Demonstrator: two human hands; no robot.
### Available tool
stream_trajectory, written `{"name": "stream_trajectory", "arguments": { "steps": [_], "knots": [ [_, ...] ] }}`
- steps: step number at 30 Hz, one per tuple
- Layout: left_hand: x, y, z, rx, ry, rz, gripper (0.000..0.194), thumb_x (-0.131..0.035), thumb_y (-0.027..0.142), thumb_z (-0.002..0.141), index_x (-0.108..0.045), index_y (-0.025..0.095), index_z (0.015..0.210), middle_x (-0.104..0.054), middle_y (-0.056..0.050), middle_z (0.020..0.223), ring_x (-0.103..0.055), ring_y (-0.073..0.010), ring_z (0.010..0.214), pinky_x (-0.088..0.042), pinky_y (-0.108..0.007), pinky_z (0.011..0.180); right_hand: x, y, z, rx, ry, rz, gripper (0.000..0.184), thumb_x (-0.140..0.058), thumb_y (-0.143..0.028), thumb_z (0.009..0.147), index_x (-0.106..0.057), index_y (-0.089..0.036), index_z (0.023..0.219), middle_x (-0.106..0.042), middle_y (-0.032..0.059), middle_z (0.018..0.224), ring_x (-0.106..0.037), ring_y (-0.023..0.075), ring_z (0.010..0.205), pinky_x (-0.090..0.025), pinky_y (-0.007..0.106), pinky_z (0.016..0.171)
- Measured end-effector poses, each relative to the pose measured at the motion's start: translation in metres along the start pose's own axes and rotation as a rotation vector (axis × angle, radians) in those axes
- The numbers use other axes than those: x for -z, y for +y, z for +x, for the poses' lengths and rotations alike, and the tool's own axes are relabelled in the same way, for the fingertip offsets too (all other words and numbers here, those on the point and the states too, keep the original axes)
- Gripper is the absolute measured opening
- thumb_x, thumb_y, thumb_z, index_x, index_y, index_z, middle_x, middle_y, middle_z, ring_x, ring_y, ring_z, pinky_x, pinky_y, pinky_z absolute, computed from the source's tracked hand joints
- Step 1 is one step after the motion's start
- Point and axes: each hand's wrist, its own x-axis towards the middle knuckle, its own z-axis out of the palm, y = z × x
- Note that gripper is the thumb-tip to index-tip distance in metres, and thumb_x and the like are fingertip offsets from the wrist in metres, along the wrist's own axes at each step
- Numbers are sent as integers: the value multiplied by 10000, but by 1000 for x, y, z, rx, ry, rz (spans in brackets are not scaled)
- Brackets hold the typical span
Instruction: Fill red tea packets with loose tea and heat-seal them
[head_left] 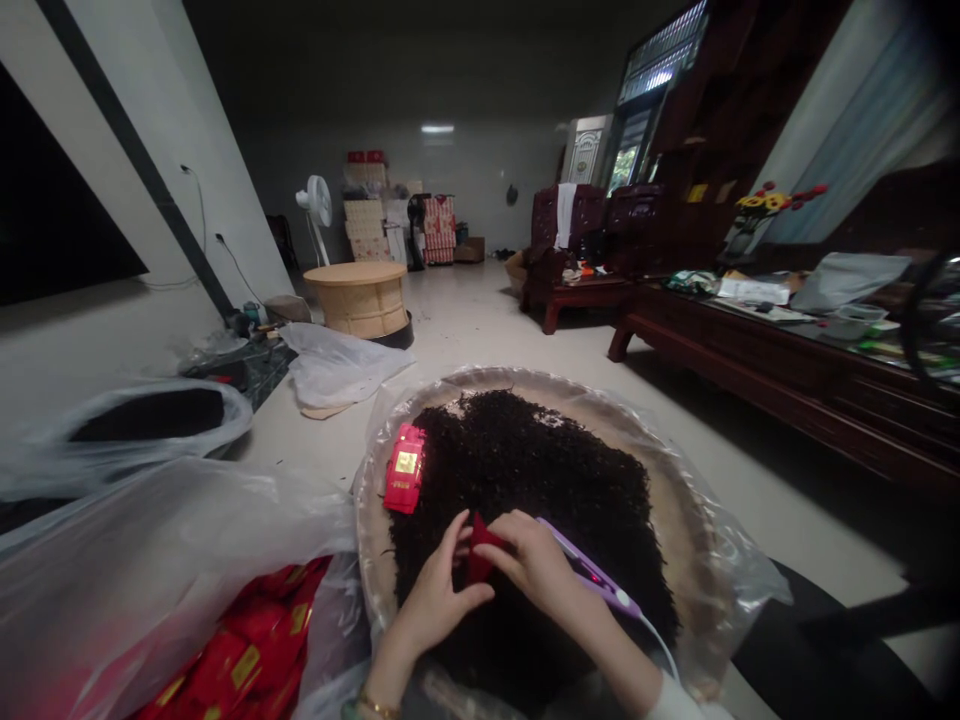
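My right hand (534, 560) pinches a small red packet (480, 553) from the right, its fingers closed on the top edge. My left hand (439, 590) curves round the packet's left side, fingers against it and thumb below. Both hands are over a heap of dark dried leaves, like tea (525, 450), in a wide round tray (679, 500) lined with clear plastic. Beside my right wrist, a purple straightener-like tool (592, 575) with a red light and white cord lies on the leaves. A few flat red packets with gold labels (406, 468) rest at the tray's left edge.
At the lower left, a clear plastic bag (172, 530) holds many red-and-gold packets (247, 650). Behind it is another bag of dark leaves (150, 415). A round wooden drum-like stand (356, 300) and a white fan (319, 203) stand farther off. A long dark wooden table (750, 345) runs along the right.
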Motion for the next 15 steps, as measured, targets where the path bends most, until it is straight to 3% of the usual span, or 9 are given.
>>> {"name": "stream_trajectory", "arguments": {
  "steps": [4, 9, 12, 15],
  "knots": [
    [-13, -8, 2, 97, 12, -213, 644, -684, 437, 751, -496, 197, 1318, -586, -126, 1291, -524, -282, 1181, -409, -434, 997, -1, -2, 3, -120, 107, 261, 200, -560, -328, 865, -682, -210, 758, -690, 16, 719, -606, 163, 636, -443, 252, 583],
    [-24, -3, 2, 213, -20, -685, 569, -628, 568, 769, -625, 130, 1132, -687, -107, 952, -625, -173, 726, -496, -309, 677, 0, 11, 9, -296, 256, 534, 272, -588, -455, 802, -701, -210, 837, -681, 7, 660, -555, 149, 475, -421, 250, 442],
    [-24, -1, 1, 324, -20, -925, 575, -590, 615, 773, -664, 92, 1000, -687, -118, 870, -606, -153, 630, -486, -282, 573, 7, 19, 9, -238, 405, 419, 293, -570, -472, 819, -716, -220, 849, -718, 51, 802, -639, 219, 724, -505, 324, 642],
    [-23, -2, 1, 382, -59, -1040, 564, -525, 611, 819, -669, 90, 981, -692, -118, 868, -614, -152, 602, -487, -272, 528, 11, 21, 6, -64, 484, 185, 232, -563, -390, 856, -711, -234, 943, -707, 84, 979, -595, 256, 970, -467, 405, 856]
  ]
}}
